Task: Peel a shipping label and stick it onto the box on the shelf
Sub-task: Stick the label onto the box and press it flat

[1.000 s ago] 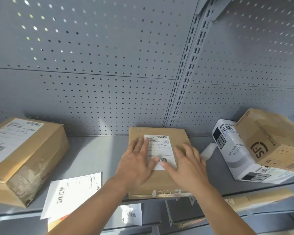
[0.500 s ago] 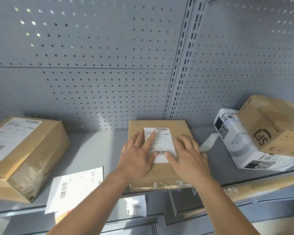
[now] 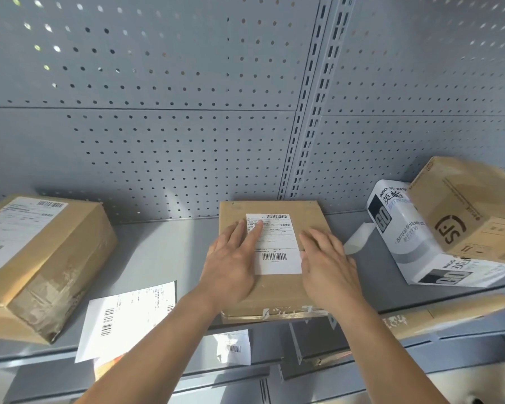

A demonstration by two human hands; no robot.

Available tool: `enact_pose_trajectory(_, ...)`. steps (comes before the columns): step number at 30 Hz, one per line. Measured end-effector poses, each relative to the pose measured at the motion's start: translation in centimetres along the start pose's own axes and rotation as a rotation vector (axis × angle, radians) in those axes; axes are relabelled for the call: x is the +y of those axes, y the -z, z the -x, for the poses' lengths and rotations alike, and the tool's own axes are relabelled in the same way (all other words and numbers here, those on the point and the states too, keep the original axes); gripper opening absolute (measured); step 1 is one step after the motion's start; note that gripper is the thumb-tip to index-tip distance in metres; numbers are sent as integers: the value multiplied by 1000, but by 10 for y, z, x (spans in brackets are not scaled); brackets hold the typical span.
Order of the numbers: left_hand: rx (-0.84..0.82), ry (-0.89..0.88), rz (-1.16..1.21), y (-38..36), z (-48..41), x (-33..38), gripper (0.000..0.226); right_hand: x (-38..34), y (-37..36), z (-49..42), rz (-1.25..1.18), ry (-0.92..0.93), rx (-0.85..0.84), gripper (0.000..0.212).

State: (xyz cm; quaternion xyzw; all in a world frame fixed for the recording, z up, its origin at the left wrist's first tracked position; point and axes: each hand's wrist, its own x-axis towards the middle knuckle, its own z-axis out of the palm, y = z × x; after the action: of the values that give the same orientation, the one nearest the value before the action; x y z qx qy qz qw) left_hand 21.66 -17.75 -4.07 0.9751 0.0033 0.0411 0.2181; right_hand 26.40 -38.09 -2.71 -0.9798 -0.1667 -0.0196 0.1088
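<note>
on the gray shelf [image 3: 164, 246], the flat box [image 3: 277, 290] is pressed by both hands. the label [image 3: 277, 246] is stuck on top. the left hand [image 3: 231, 266] and right hand [image 3: 327, 266] are kept open and flat, nothing gripped.

- I see brown cardboard box [image 3: 274, 290], white shipping label [image 3: 274, 243] with black barcodes
- grey shelf [image 3: 164, 252]; grey pegboard [image 3: 158, 141], regular dot-hole grid
- white carton [image 3: 414, 243], black and grey print
- tan SF box [image 3: 473, 208], black logo

Bare shelf [image 3: 164, 252] left of the box [image 3: 274, 295]; right seems crowded by carton [image 3: 414, 246].
</note>
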Motion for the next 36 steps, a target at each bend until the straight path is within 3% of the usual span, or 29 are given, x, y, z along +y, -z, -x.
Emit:
enact_pose_trajectory(2, 21, 17, 19, -2, 1, 1, 77, -4, 0, 1, 2, -16, 12, 51)
enact_pose_trajectory(6, 29, 14, -11, -3, 0, 1, 91, -10, 4, 4, 53, -12, -18, 87)
enact_pose_trajectory(9, 32, 20, -16, -2, 0, 2, 98, -11, 7, 4, 48, -16, -16, 97)
enact_pose_trajectory(13, 62, 29, 26, -2, -1, 1, 93, -9, 6, 2, 8, -35, -20, 81)
enact_pose_trajectory(20, 140, 13, 137, -6, -4, -3, 58, -5, -1, 0, -23, -40, 28, 49)
enact_pose_trajectory(31, 166, 16, 171, -7, -3, -5, 59, 0, 0, -1, -72, -21, 41, 44)
enact_pose_trajectory(36, 105, 67, 137, 8, -12, -2, 59, -2, 17, -12, -27, -28, -31, 41)
